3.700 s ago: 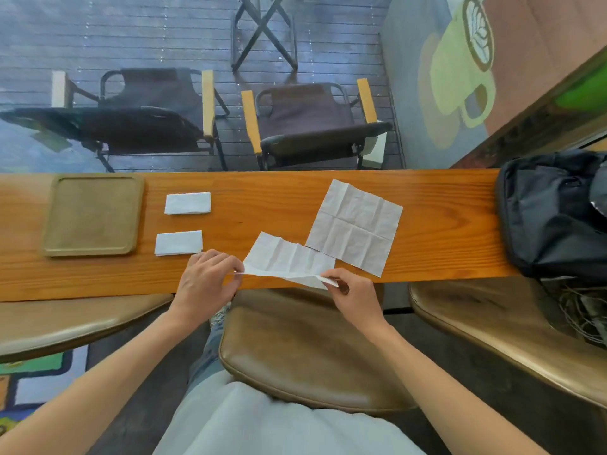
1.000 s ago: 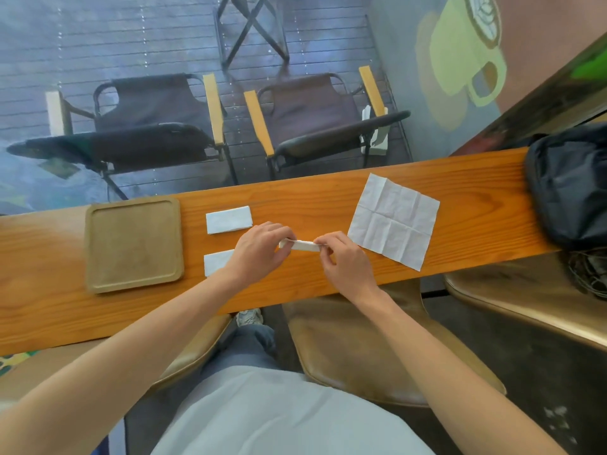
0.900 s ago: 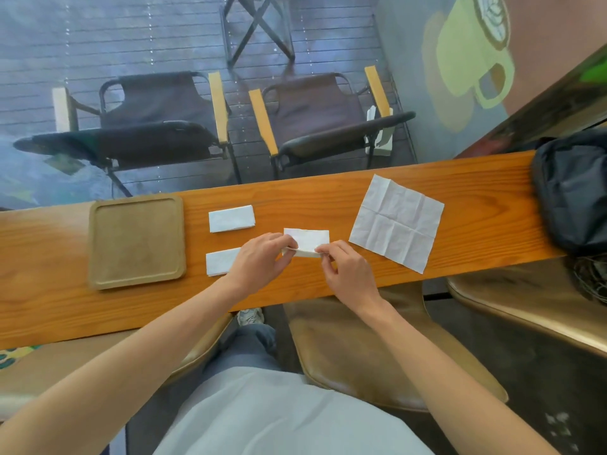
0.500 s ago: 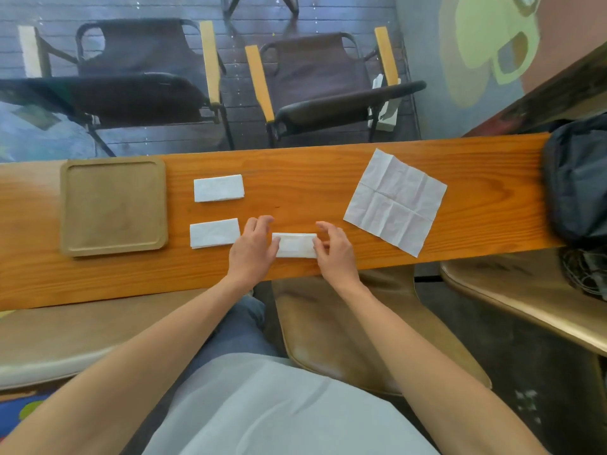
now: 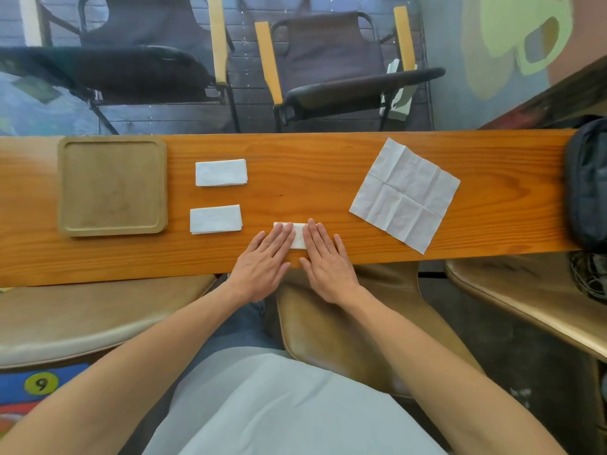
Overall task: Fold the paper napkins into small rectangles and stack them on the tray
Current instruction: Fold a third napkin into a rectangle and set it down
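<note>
A small folded white napkin [image 5: 299, 236] lies near the front edge of the wooden counter, mostly covered by my hands. My left hand [image 5: 266, 262] and my right hand [image 5: 326, 261] press flat on it with straight fingers, side by side. Two folded napkin rectangles lie to the left, one at the back [image 5: 220, 172] and one nearer me [image 5: 215, 219]. An unfolded creased napkin [image 5: 404, 194] lies to the right. The square brown tray [image 5: 64, 185] sits at the far left with nothing on it.
A dark bag [image 5: 586, 188] rests on the counter's right end. Tan stools [image 5: 341, 326] stand under the counter's front edge, one holding cables [image 5: 591, 279]. Folding chairs [image 5: 331, 60] stand beyond the glass behind the counter.
The napkin went from a half-folded strip held in both hands to a small rectangle laid on the counter. Both hands have flattened and now press down on it.
</note>
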